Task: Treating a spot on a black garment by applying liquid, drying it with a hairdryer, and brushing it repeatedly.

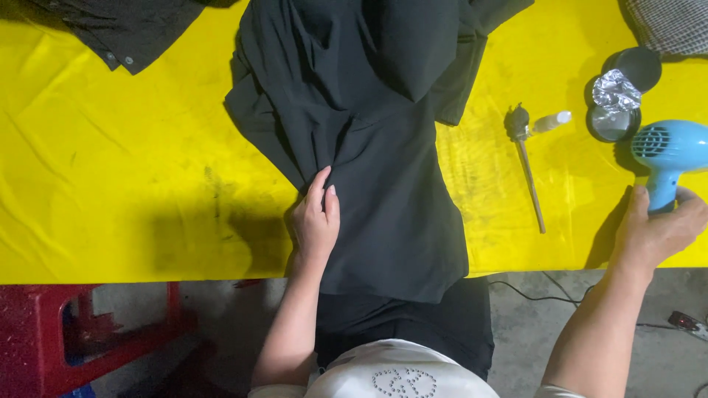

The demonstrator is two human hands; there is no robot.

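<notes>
The soft, limp black garment (383, 184) draped over the yellow surface (110, 184) likely slides easily under the left hand (316, 221), fingers together flat on it, while the right hand (656, 232) wraps the light blue hairdryer (667, 158) handle.

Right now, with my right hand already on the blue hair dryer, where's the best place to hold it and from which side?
Probably grip the blue hair dryer by its handle, coming from the near table edge. The handle points down toward you, the grilled round body sits above it, and your right hand is already wrapped around the handle's lower end. The left hand rests on the black garment.
</notes>
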